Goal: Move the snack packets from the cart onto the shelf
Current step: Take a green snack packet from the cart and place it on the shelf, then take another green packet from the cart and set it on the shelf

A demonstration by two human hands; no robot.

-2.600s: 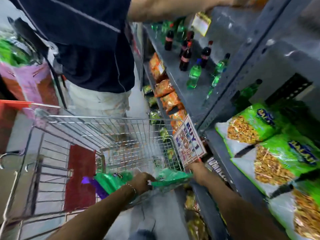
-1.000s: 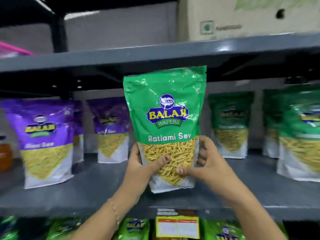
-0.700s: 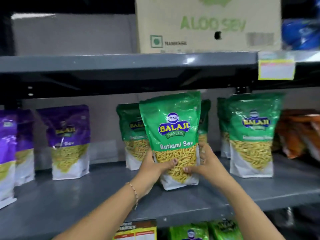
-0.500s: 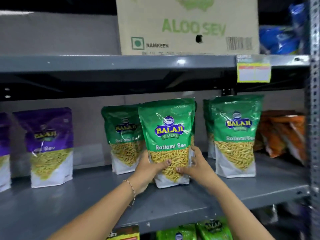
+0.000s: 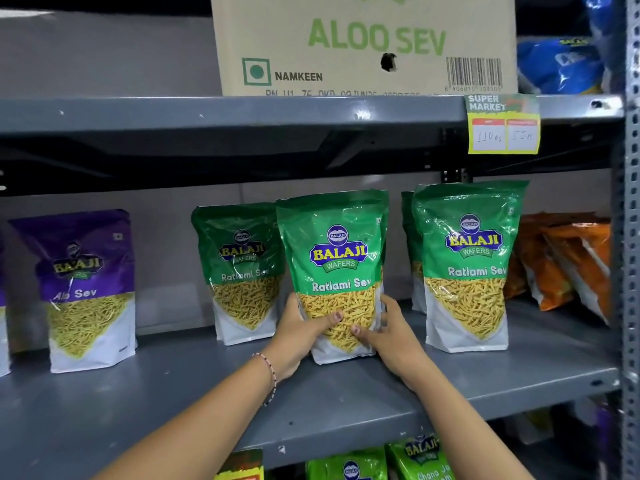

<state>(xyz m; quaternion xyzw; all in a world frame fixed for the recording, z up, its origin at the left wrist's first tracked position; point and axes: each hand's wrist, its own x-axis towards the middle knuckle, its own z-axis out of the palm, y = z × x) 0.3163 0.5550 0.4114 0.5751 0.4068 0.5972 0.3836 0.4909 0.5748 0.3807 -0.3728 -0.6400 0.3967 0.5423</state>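
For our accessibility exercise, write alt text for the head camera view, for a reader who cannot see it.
Two hands, left hand and right hand, hold a green Ratlami Sev packet upright on a grey metal shelf, between other green packets. A purple Aloo Sev packet stands to the left; a cardboard box sits on the shelf above.

I see both hands on a green Ratlami Sev packet standing upright on the grey shelf: my left hand grips its lower left edge, my right hand its lower right, thumbs across the front. At nine o'clock of it stands another green packet, at three o'clock a third. A purple Aloo Sev packet stands further left, and an Aloo Sev carton sits at twelve o'clock.
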